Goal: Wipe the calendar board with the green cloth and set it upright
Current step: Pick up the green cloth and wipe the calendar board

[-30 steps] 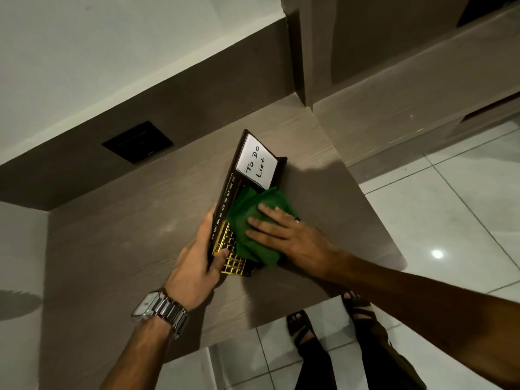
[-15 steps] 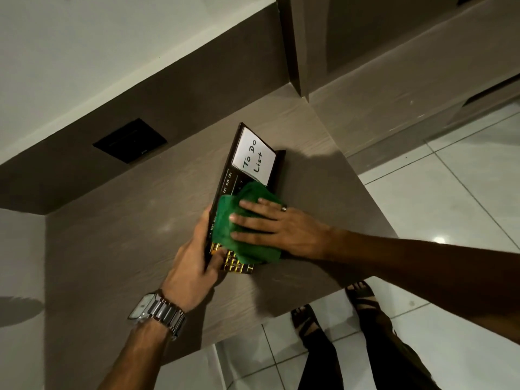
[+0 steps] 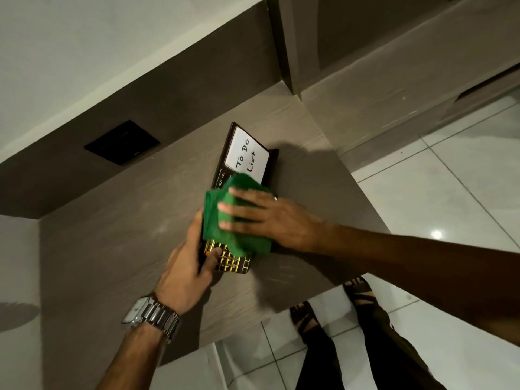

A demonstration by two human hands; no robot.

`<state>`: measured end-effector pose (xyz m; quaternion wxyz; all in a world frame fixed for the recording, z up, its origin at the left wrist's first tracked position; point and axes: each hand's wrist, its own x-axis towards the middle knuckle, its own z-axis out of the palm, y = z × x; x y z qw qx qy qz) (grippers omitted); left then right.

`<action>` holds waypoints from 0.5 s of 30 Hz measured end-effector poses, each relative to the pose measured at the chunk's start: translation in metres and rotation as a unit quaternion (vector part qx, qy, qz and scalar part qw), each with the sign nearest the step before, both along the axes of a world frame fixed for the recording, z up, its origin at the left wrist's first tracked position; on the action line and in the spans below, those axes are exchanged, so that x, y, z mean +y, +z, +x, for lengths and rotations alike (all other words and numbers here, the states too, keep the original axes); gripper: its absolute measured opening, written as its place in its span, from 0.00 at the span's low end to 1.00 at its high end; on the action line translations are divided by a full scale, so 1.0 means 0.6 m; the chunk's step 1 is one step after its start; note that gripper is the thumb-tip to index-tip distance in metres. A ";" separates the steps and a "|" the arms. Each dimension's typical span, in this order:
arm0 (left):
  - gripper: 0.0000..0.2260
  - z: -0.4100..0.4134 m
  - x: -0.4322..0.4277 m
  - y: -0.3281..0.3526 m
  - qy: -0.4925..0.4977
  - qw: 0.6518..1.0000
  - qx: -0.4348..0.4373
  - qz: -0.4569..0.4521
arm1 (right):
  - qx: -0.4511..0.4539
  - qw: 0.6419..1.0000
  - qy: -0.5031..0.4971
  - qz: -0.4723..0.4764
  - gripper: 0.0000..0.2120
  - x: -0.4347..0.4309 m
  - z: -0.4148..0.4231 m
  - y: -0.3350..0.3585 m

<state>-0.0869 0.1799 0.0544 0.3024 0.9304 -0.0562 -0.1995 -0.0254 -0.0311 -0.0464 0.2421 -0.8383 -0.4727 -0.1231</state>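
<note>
Silver metal watch (image 3: 150, 315) on left wrist, ring (image 3: 275, 197), dark trousers (image 3: 365, 353), sandals (image 3: 357, 287)

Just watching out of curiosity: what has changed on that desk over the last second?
The right hand slid the green cloth across the calendar board toward the left hand, covering more month labels. Nothing was picked up or released. The left hand keeps its grip on the board's edge, and the board stays flat on the desk.
</note>
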 end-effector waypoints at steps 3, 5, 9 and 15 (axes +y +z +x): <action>0.35 0.001 -0.001 0.000 0.007 1.000 0.002 -0.006 | 0.030 0.996 -0.079 0.010 0.37 -0.008 0.037 0.022; 0.36 0.001 -0.001 -0.001 0.006 1.000 0.008 -0.014 | 0.084 0.990 -0.115 0.006 0.36 -0.020 0.025 0.012; 0.38 -0.001 0.001 -0.003 0.006 1.000 0.009 -0.028 | 0.085 0.993 -0.052 -0.057 0.39 -0.009 -0.067 -0.016; 0.38 0.001 -0.001 -0.002 -0.006 1.000 -0.001 -0.014 | 0.073 0.995 -0.008 -0.073 0.30 -0.058 0.001 0.005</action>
